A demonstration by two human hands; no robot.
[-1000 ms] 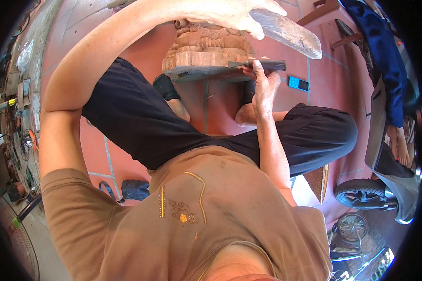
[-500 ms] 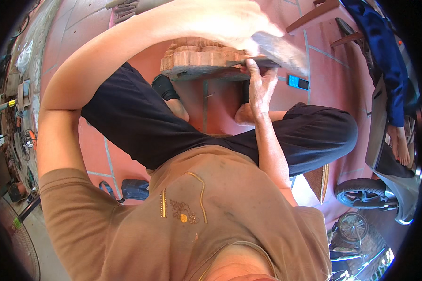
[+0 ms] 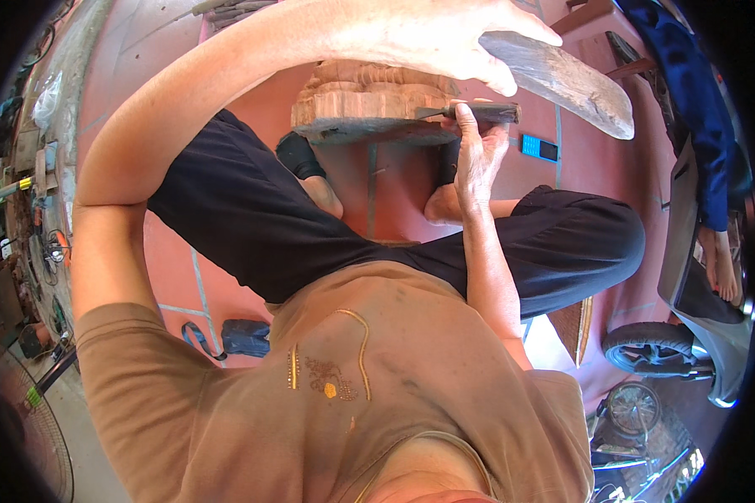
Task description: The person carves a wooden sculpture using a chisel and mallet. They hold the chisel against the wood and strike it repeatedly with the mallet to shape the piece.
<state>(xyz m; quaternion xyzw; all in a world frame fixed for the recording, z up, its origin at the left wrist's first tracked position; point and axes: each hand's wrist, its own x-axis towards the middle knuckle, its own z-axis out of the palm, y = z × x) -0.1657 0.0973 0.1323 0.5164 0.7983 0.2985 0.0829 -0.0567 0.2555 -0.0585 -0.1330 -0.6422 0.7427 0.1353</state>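
Observation:
My left hand (image 3: pixel 466 46) reaches over from the left with a weathered wooden mallet (image 3: pixel 570 82) in its grip, thumb and a finger spread along the wood. Below it, my right hand (image 3: pixel 480 155) is closed around a chisel (image 3: pixel 503 111), thumb along the handle. The chisel lies nearly level, its dark blade pointing left against the near right side of a carved wood block (image 3: pixel 352 106). That block has rounded, scalloped shapes on top and sits beyond my feet; my left forearm covers its far part. The mallet is apart from the chisel's handle end.
A blue phone (image 3: pixel 538 147) lies on the red tiled floor right of the chisel. Another person's leg in blue cloth (image 3: pixel 703 109) and a motorbike wheel (image 3: pixel 650 348) are at the right. Tools and clutter line the left edge, with a fan (image 3: pixel 38 419) at lower left.
The mallet has moved right, away from the chisel's handle, and looks sharper than before. My left hand has shifted right with it. My right hand still holds the chisel at the block.

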